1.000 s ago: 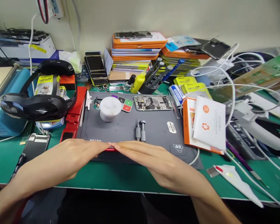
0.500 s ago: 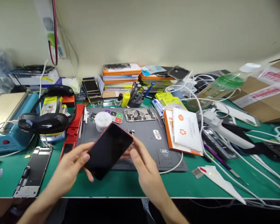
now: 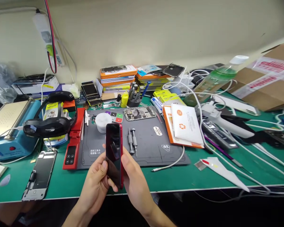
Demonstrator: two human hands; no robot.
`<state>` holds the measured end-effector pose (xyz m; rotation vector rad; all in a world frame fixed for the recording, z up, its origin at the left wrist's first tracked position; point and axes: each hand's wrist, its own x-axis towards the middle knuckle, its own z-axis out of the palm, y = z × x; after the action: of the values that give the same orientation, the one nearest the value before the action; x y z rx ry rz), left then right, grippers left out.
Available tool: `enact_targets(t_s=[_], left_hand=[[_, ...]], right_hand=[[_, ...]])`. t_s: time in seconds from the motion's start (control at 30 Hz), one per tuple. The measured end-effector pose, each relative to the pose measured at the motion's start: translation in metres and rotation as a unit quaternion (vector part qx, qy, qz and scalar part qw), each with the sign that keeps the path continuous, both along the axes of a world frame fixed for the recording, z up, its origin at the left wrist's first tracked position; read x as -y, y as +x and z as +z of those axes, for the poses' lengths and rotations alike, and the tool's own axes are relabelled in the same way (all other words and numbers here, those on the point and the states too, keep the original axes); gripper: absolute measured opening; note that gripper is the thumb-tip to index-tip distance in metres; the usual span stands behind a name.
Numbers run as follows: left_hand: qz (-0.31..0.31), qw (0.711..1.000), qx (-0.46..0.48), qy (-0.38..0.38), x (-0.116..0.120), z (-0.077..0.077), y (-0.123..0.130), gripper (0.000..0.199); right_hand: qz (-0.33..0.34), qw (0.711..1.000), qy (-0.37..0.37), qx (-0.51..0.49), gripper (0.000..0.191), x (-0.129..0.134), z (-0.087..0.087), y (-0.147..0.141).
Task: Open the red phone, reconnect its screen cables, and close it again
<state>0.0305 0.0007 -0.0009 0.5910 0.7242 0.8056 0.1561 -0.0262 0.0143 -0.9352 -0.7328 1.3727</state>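
Between both hands a smartphone (image 3: pixel 114 151) with a dark screen and a red frame is held upright, its screen turned partly to the left. My left hand (image 3: pixel 97 178) grips its lower left edge, thumb against the side and fingers round the bottom. Along the red right edge and the back, my right hand (image 3: pixel 134 181) is closed, its fingertips partly hidden behind the phone. Two grey screwdrivers (image 3: pixel 132 140) lie on the dark work mat (image 3: pixel 146 135) just beyond. A white round tub (image 3: pixel 103 122) stands behind the phone, near an opened phone housing (image 3: pixel 140 113).
A red device with buttons (image 3: pixel 71 156) and a detached phone screen (image 3: pixel 40 175) lie at left, beside a black headset (image 3: pixel 49 126) and a blue machine (image 3: pixel 16 135). White envelopes (image 3: pixel 186 126), cables, a tilted bottle (image 3: pixel 215 80) and a cardboard box (image 3: pixel 274 75) crowd the right.
The phone has been turned from a slanted, flatter pose to upright, its red side edge now facing me more. Both hands have drawn closer together, and the screwdrivers have come into full view.
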Motion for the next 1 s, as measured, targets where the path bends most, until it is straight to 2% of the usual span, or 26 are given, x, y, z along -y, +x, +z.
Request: enact_targets(t_s=[0.07, 0.23, 0.37, 0.5, 0.73, 0.83, 0.93, 1.0], left_hand=[[0.001, 1.000, 0.008, -0.009, -0.003, -0.003, -0.001, 0.055], [-0.002, 0.999, 0.018, -0.034, -0.004, -0.010, -0.002, 0.049], [-0.008, 0.999, 0.019, -0.037, -0.001, -0.009, -0.003, 0.047], [-0.012, 1.000, 0.013, -0.025, 0.002, -0.008, -0.002, 0.052], [0.019, 0.999, -0.024, 0.013, 0.008, -0.012, 0.001, 0.051], [0.023, 0.998, -0.049, 0.023, 0.008, -0.013, 0.003, 0.053], [0.001, 0.999, -0.047, 0.026, 0.006, -0.013, 0.005, 0.052], [-0.008, 0.999, -0.037, 0.028, 0.006, -0.014, 0.006, 0.051]], right_hand=[[0.020, 1.000, -0.004, -0.003, 0.070, -0.003, 0.000, -0.001], [-0.009, 0.993, 0.018, 0.113, 0.070, -0.008, -0.003, -0.001], [-0.005, 0.999, 0.016, 0.041, 0.074, -0.012, -0.001, 0.006], [0.037, 0.999, -0.007, 0.003, 0.070, -0.014, 0.001, 0.011], [0.075, 0.987, -0.019, -0.138, 0.077, -0.018, -0.001, 0.014], [0.050, 0.981, -0.030, -0.186, 0.070, -0.022, -0.003, 0.018], [0.001, 0.975, -0.041, -0.217, 0.059, -0.023, -0.005, 0.020], [0.010, 0.965, -0.046, -0.258, 0.057, -0.022, -0.007, 0.021]])
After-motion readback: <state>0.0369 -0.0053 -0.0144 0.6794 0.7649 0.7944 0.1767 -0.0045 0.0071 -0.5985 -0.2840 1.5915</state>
